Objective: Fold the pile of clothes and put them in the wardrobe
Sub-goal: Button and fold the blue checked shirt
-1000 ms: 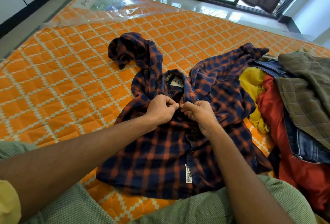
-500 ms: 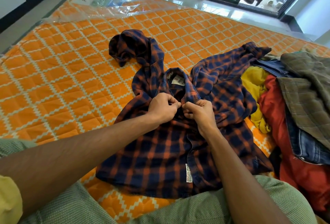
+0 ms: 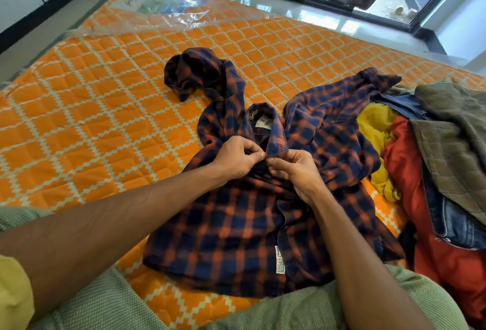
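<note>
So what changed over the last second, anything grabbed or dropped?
Nothing taken or let go. The left hand and right hand keep pinching the plaid shirt at its front edges just below the collar, fingertips together, with only tiny finger shifts. Shirt and pile of clothes lie as before on the mattress.

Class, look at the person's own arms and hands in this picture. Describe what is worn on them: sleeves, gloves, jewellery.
Both hands are bare: the left hand and right hand show no gloves, rings or watch. The left arm is uncovered up to a yellow sleeve bunched near the elbow. The right arm shows no sleeve within the frame.
</note>
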